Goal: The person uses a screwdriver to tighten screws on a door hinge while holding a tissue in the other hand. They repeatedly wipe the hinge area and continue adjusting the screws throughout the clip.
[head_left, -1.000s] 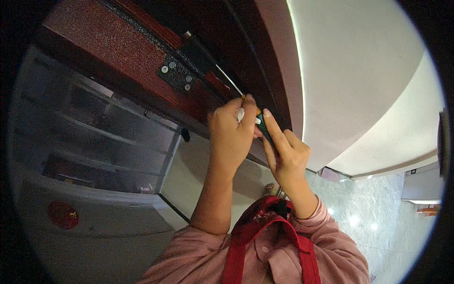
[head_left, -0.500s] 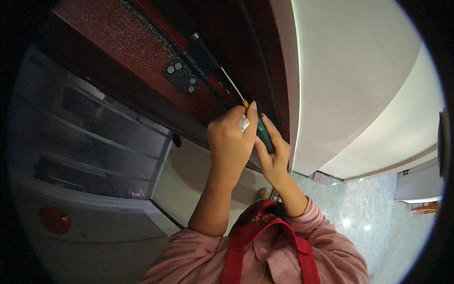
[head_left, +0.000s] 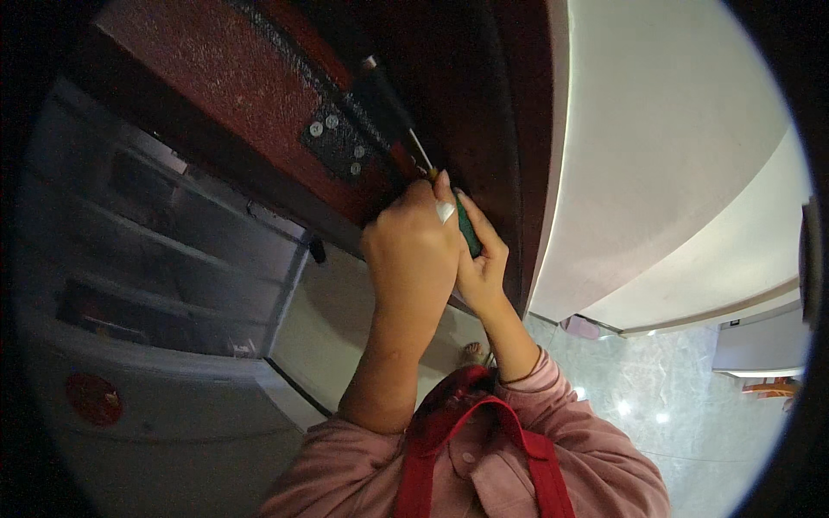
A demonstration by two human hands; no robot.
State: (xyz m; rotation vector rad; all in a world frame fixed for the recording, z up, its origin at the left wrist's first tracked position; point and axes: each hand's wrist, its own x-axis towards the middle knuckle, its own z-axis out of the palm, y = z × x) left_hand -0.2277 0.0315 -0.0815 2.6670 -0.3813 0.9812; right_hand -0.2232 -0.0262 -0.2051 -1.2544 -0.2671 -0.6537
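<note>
Up against the dark red door (head_left: pixel 216 104), both hands are closed around a screwdriver (head_left: pixel 466 233) with a green handle. The left hand (head_left: pixel 414 250) wraps over the top of the handle, fingers (head_left: pixel 445 194) curled tight, a white patch showing on one fingertip; the right hand (head_left: pixel 484 268) cups the handle from the other side, its fingers also closed on it. A thin metal shaft (head_left: pixel 419 151) runs up from the handle toward the edge of the door, close to a black metal plate (head_left: pixel 337 142) fastened with several screws; whether the tip sits in a screw cannot be told, since that spot is dark.

As a judgement, the screwdriver is light, stiff and hard, and its smooth plastic handle could slip under twisting force, so the thick middle of the handle is the sensible place to grip, as both hands do now. The thin shaft gives no good hold.

Room is tight: the door edge sits right beside the knuckles, and a pale wall (head_left: pixel 656 155) rises just past it on the right. To the left, a glass-fronted cabinet (head_left: pixel 173 259) stands well apart, leaving more room on that side.
</note>
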